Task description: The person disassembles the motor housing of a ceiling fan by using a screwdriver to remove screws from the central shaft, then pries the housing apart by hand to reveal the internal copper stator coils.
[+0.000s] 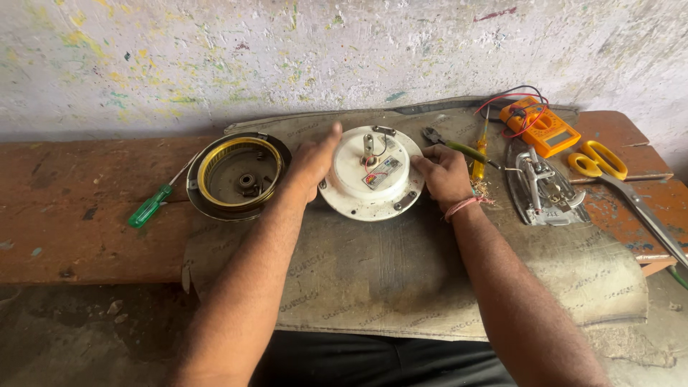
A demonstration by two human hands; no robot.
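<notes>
1. Left hand (312,163) open, fingers spread, touching left rim of white round housing (371,173).
2. Right hand (446,175) gripping its right rim.
3. Housing lying mid-worktop (86,215), near back edge, on grey mat (401,272).

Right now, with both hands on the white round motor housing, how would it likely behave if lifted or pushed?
The white round motor housing looks rigid and probably heavy for its size. Lying flat on the grey cloth, it should slide rather than roll. The left hand and right hand flank it.
</notes>
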